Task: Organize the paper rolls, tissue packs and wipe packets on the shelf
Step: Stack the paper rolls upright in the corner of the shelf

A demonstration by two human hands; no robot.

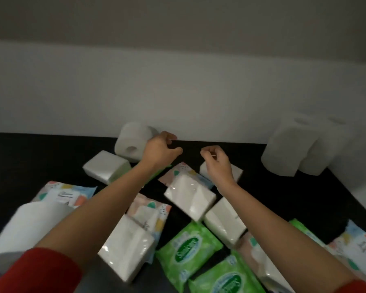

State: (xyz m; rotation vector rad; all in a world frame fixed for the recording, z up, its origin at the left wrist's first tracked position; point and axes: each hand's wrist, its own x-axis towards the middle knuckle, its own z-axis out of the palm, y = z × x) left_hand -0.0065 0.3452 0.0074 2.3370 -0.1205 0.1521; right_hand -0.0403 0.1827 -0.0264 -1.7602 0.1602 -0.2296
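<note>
On the dark shelf (40,153), a white paper roll (129,142) lies on its side by the back wall. My left hand (160,150) hovers just right of it, fingers loosely curled, holding nothing. My right hand (217,162) hovers beside it, also loosely curled and empty, above a small tissue pack (238,173) that it partly hides. Two paper rolls (287,149) stand upright at the back right. Clear-wrapped tissue packs (190,195) lie scattered in the middle. Green wipe packets (188,244) lie at the front.
A large paper roll (30,229) lies at the front left under my left forearm. Patterned wipe packets (66,193) are spread on the left, middle and right edge (357,244). Another tissue pack (108,166) sits near the lying roll. A white wall closes the back and right.
</note>
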